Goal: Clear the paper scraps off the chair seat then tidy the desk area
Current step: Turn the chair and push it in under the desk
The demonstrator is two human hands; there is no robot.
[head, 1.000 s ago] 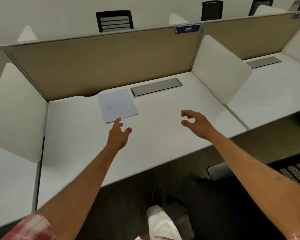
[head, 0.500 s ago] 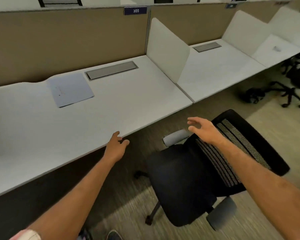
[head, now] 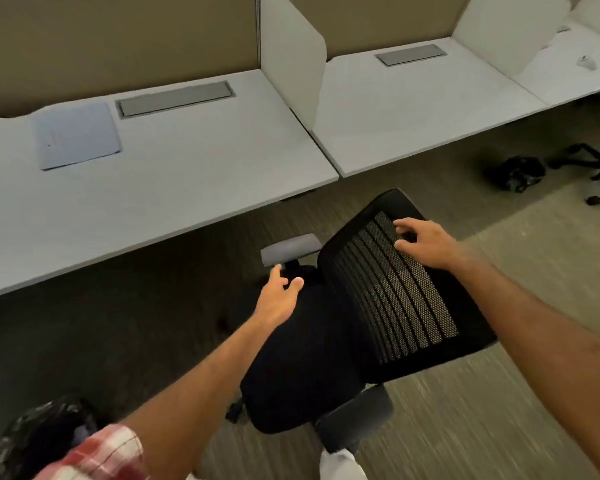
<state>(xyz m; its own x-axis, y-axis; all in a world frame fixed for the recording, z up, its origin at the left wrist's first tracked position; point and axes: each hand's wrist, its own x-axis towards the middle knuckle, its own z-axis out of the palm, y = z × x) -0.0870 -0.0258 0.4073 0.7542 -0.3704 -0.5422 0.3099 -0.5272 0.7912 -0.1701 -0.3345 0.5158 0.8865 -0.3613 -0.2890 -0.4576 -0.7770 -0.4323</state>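
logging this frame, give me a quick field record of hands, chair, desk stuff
left hand: open, over the seat's near-desk edge, holds nothing
right hand: open, fingers on the mesh backrest
chair seat: black, no scraps visible
armrest: grey, beside the left hand
desk: white, bears a paper sheet near the back
floor: dark bag bottom left

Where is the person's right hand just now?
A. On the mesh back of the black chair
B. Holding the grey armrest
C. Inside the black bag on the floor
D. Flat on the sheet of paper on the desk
A: the right hand rests near the top of the chair's mesh back, fingers spread, away from the paper on the desk.
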